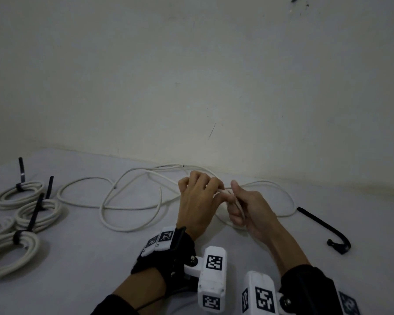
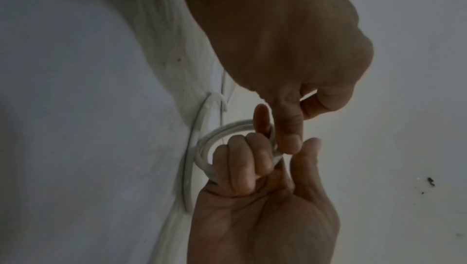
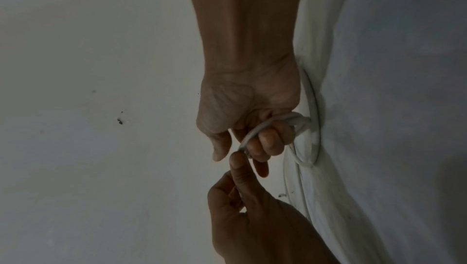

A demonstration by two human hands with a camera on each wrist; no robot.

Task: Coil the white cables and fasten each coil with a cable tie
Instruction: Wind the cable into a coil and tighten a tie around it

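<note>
Dim room: a bare off-white wall [image 1: 191, 76] with dark scuffs meets a pale grey cloth-covered surface [image 1: 89, 258]

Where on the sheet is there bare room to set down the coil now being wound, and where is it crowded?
Bare sheet lies between the tied coils and the left hand, and in front of the black cable tie. Crowded: the far left, and the loose white cable by the wall.

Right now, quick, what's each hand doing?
Left hand: closed, pinching the white cable.
Right hand: closed, fingers curled round the small coil of that cable.
</note>
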